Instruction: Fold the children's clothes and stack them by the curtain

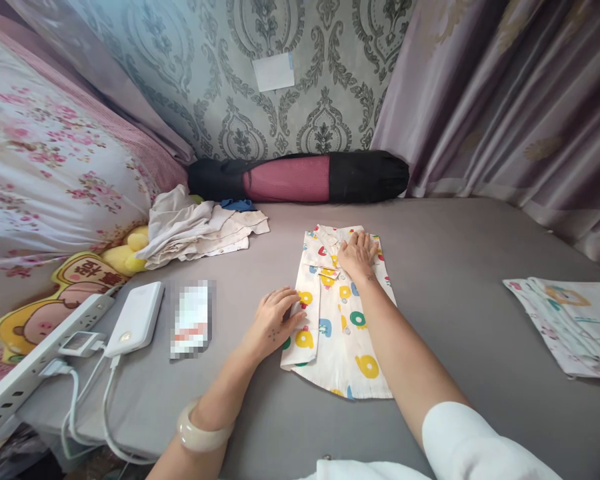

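Note:
A small white button-up shirt [347, 337], printed with yellow, green, blue and red figures, lies flat on the grey bed surface with its collar pointing away from me. Its left side and sleeve are folded in over the front. My left hand [275, 320] rests on that folded left edge, thumb and fingers apart. Near the collar, my right hand [359, 255] lies flat on the shirt with its fingers stretched out. My right forearm covers part of the shirt's right side.
Folded clothes [575, 323] lie at the right. Crumpled clothes [195, 227] are at the back left, beside a yellow plush [125, 257]. A power bank [136, 317], power strip [45, 353] and blurred-out item [191, 320] sit left. A black-and-pink roll bag [290, 179] lies along the wall.

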`<act>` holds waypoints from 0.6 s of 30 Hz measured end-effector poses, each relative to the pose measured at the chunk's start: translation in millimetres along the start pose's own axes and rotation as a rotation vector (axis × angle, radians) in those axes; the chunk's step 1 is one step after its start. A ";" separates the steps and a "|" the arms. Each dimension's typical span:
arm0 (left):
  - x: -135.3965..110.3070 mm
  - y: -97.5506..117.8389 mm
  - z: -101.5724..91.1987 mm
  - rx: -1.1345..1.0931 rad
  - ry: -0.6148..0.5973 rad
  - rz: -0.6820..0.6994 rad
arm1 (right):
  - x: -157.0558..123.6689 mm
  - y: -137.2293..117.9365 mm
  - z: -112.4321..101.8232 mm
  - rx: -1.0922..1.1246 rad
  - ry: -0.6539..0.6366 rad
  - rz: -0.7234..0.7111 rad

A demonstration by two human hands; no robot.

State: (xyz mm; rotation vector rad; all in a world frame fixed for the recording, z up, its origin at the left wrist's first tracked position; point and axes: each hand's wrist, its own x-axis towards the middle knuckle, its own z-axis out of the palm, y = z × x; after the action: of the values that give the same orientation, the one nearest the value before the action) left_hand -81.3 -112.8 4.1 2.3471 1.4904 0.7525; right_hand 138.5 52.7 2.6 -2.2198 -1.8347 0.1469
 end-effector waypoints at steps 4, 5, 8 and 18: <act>-0.5 -0.2 0.4 -0.010 -0.010 0.004 | -10.4 -20.4 -2.1 0.021 -0.051 -0.201; -0.5 0.0 0.5 -0.013 -0.014 0.005 | -13.5 -25.3 -1.3 0.021 -0.072 -0.260; -0.2 1.7 0.3 -0.025 -0.039 0.014 | -20.8 -34.0 2.8 -0.006 -0.132 -0.379; -1.3 13.0 -2.4 -0.073 -0.181 0.055 | -22.6 -35.8 3.0 -0.069 -0.220 -0.392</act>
State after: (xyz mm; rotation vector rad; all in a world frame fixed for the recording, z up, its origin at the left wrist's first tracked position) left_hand -73.1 -119.9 12.0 2.3400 1.3066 0.5790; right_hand 99.3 37.2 7.1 -1.8997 -2.3858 0.2634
